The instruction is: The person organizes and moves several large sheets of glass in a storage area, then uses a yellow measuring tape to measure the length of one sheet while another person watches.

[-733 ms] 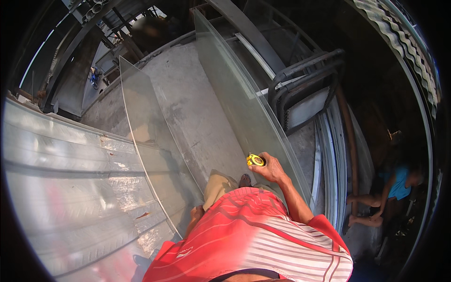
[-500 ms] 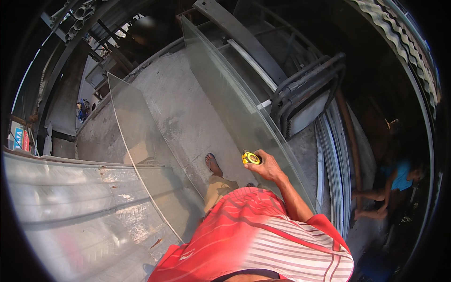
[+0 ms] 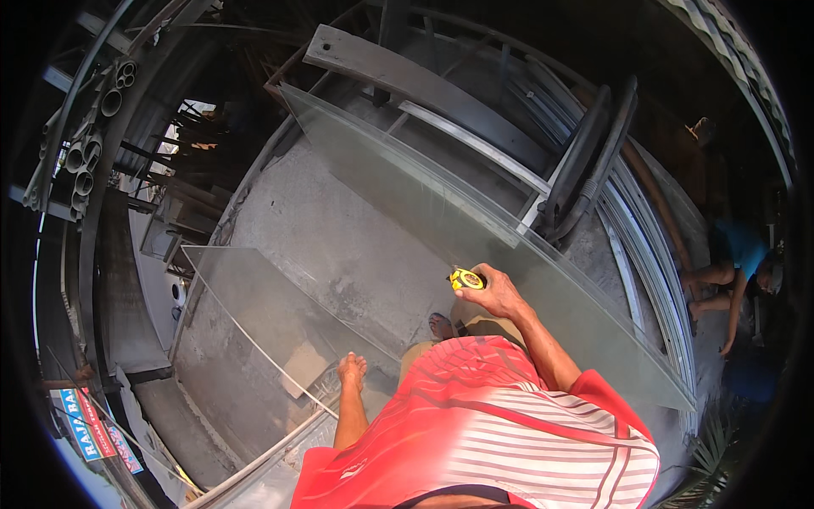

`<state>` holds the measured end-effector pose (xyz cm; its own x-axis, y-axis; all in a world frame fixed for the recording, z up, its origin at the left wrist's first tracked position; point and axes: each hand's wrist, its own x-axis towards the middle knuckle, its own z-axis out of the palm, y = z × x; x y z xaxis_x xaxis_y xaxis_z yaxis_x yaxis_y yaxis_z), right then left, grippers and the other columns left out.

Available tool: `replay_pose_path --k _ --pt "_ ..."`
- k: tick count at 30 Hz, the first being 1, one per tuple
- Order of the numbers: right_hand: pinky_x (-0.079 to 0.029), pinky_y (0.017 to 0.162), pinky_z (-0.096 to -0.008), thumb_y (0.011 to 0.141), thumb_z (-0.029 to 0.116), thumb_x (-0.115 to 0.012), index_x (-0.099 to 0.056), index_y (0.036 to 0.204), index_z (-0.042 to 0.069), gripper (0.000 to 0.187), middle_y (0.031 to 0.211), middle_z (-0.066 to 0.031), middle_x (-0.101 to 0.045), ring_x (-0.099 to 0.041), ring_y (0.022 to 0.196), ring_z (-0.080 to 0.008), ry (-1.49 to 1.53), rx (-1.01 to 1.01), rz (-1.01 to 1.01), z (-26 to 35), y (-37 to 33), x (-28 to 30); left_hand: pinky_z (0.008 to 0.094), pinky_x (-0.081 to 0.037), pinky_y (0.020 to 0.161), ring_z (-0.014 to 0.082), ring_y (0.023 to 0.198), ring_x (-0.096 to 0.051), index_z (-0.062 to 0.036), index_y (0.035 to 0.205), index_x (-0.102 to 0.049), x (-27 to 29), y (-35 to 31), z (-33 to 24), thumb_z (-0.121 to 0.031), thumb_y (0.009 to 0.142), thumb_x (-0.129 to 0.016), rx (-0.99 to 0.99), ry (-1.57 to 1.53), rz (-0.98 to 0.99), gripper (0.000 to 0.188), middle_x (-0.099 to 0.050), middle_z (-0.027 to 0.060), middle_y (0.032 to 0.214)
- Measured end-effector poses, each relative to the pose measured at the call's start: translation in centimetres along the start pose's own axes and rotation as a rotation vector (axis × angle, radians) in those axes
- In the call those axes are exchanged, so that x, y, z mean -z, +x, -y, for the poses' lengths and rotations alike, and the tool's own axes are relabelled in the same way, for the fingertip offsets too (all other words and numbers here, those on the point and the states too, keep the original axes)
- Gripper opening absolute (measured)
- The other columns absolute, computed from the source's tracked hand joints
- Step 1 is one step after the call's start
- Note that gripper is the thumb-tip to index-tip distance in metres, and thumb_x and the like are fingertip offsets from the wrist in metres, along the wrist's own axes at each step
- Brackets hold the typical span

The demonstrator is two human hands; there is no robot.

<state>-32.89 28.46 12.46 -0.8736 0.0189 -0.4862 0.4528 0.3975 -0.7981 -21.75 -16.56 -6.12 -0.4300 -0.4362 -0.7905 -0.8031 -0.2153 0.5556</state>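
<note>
In my right hand (image 3: 502, 297) is a yellow and black tape measure (image 3: 466, 278), with the fingers wrapped round it. It is held above a large glass sheet (image 3: 407, 182) that stands leaning on my right. My left hand (image 3: 352, 371) hangs low on the left, its fingers loosely bent and a little apart, with nothing seen in them. It is beside a second, smaller glass sheet (image 3: 263, 293), which leans on the left. Whether the left hand touches that glass I cannot tell.
Behind the large glass are a wooden plank (image 3: 424, 89), dark curved metal tubes (image 3: 593, 161) and long metal profiles (image 3: 653, 254). A pipe stack (image 3: 85, 161) is at the far left. A person in blue (image 3: 738, 254) crouches at the right. Concrete floor (image 3: 314, 220) lies between the sheets.
My left hand has come into view beside the smaller glass. My view has turned left, and the corrugated metal at lower left has mostly gone from sight. The tape measure stays in my right hand.
</note>
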Motion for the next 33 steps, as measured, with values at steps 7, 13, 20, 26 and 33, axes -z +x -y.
replay_pose_path --k 7,13,20,26,33 --pt "-0.048 0.080 -0.0384 0.066 0.048 -0.074 -0.062 0.105 -0.003 0.065 0.095 -0.0198 -0.066 -0.063 0.090 -0.0288 0.034 0.007 -0.097 2.1 6.9 -1.3 0.0316 -0.053 0.071 0.0206 0.082 -0.062 0.0006 0.114 -0.053 -5.6 6.0 -13.1 -0.027 0.094 -0.053 -0.145 0.039 0.107 0.034 -0.063 0.0137 0.098" --pt "-0.049 0.077 -0.0364 0.068 0.047 -0.073 -0.062 0.105 -0.004 0.064 0.090 -0.0188 -0.066 -0.064 0.085 -0.0260 0.060 0.012 -0.172 4.8 13.5 -1.0 0.0321 -0.052 0.073 0.0212 0.086 -0.063 0.0005 0.109 -0.058 -12.2 6.1 -18.7 -0.031 0.092 -0.053 -0.133 0.566 0.166 0.036 -0.064 0.0155 0.100" --pt "-0.048 0.080 -0.0409 0.065 0.054 -0.070 -0.062 0.107 0.001 0.069 0.098 -0.0199 -0.066 -0.063 0.094 -0.0330 0.100 -0.161 -0.240 6.6 15.2 -0.7 0.0331 -0.051 0.063 0.0204 0.075 -0.064 0.0015 0.088 -0.062 -16.4 10.0 -28.0 -0.033 0.091 -0.051 -0.216 0.897 0.349 0.036 -0.065 0.0134 0.087" --pt "-0.048 0.077 -0.0403 0.065 0.055 -0.071 -0.063 0.100 0.000 0.066 0.095 -0.0210 -0.066 -0.063 0.090 -0.0321 0.174 -0.331 -0.371 5.5 14.2 -2.9 0.0348 -0.055 0.074 0.0244 0.083 -0.064 0.0024 0.110 -0.053 -21.7 18.1 -35.7 -0.025 0.091 -0.056 -0.113 0.604 0.513 0.034 -0.063 0.0147 0.097" --pt "-0.047 0.071 -0.0380 0.069 0.053 -0.072 -0.062 0.095 -0.001 0.061 0.086 -0.0202 -0.064 -0.062 0.081 -0.0302 0.351 -0.491 -0.705 7.7 12.3 -11.1 0.0320 -0.053 0.066 0.0237 0.078 -0.063 0.0019 0.111 -0.050 -26.9 24.9 -41.2 -0.026 0.090 -0.056 -0.130 0.906 0.761 0.035 -0.063 0.0170 0.098"
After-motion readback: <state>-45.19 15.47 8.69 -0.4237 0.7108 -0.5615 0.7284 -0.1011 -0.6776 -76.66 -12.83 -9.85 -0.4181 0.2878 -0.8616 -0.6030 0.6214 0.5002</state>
